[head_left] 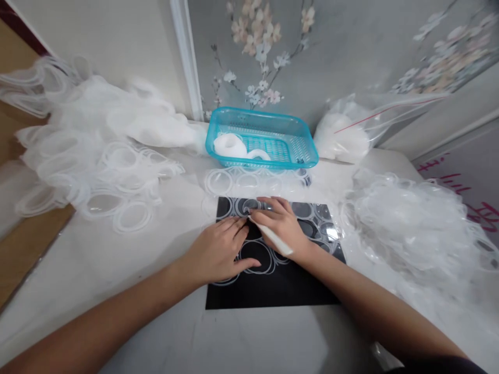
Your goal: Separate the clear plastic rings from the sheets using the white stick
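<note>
A clear plastic sheet with whitish ring outlines [255, 259] lies over a black rectangular mat [268, 293] on the table. My left hand [218, 249] rests on the sheet, fingers stretched out flat and thumb spread, with nothing visible in it. Close beside its fingertips, my right hand [283, 226] is closed around a slim white tool [275, 239]. The tool's wide end points back toward the wrist and its narrow end sits near the left fingertips; its exact kind cannot be told. What lies under the right fingers is hidden.
A turquoise basket [263, 163] holding white ring-shaped pieces [230, 145] stands behind the mat. Clear ring-cut sheets pile up at left [89, 145] and right [417, 223]. A zip bag [343, 132] with white contents leans against the wall.
</note>
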`<state>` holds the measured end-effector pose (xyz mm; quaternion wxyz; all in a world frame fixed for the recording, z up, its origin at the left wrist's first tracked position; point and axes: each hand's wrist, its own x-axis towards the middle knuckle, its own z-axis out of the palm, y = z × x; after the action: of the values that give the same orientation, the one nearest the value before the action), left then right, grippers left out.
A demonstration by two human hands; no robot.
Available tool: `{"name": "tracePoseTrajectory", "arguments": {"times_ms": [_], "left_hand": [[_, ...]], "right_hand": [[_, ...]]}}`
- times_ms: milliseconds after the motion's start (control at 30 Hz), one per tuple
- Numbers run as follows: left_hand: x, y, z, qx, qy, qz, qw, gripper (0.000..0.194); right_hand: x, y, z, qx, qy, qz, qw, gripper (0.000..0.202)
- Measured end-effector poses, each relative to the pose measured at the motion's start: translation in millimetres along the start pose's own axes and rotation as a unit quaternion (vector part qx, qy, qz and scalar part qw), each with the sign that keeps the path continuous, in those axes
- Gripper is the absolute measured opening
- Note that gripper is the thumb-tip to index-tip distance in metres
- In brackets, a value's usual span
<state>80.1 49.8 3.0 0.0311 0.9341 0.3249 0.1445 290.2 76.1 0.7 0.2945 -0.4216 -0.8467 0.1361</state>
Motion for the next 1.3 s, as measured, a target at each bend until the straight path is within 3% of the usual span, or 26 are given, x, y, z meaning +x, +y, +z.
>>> {"name": "tracePoseTrajectory", "arguments": {"times_ms": [67,133,200,300,367,467,633,733,800,900,1000,1133,1300], "left_hand": [[-1,1,0.7,0.005,-0.024,-0.007,1.0,0.08],[-4,3,0.5,0.003,-0.039,-0.012,0.999,0.08],[-5,2,-1.7,-0.01,-0.038,-0.01,0.999,0.079],[2,-7,-9.8,-0.06,-0.022,-0.02,0.998,0.071],[17,-18,-16.0,-0.108,-0.005,-0.041,0.993,0.059],[55,-41,-20.0,-0.144,0.029,-0.068,0.987,0.044],[122,-79,-11.9,-0.178,0.007,-0.142,0.974,0.039],[135,-87,-9.9,-0.17,0.013,-0.145,0.975,0.042],[128,-84,-12.7,-0.166,0.025,-0.155,0.974,0.042],[97,-65,-19.8,-0.148,0.055,-0.152,0.976,0.034],[52,-34,-20.7,-0.111,0.038,-0.081,0.99,0.031],[2,2,-6.5,0.004,0.043,0.021,0.999,0.036],[-13,9,4.8,0.079,0.087,0.072,0.991,0.033]], "right_hand": [[14,10,-14,-0.066,0.068,-0.001,0.996,0.019],[29,20,-35,-0.098,0.202,0.056,0.973,0.018],[36,26,-56,-0.092,0.277,0.092,0.952,0.018],[24,22,-67,-0.048,0.234,0.065,0.969,0.018],[6,17,-59,-0.01,0.178,0.057,0.982,0.019],[-18,17,-36,0.071,0.13,0.109,0.983,0.021],[-28,26,-18,0.176,0.135,0.175,0.959,0.029],[-26,26,-20,0.204,0.154,0.177,0.95,0.03],[-26,25,-22,0.221,0.151,0.184,0.946,0.029],[-24,24,-24,0.245,0.148,0.201,0.937,0.028],[-13,21,-26,0.275,0.129,0.208,0.93,0.028],[7,11,-25,0.278,0.078,0.183,0.94,0.026],[15,-2,-3,0.286,0.075,0.145,0.944,0.024]]}}
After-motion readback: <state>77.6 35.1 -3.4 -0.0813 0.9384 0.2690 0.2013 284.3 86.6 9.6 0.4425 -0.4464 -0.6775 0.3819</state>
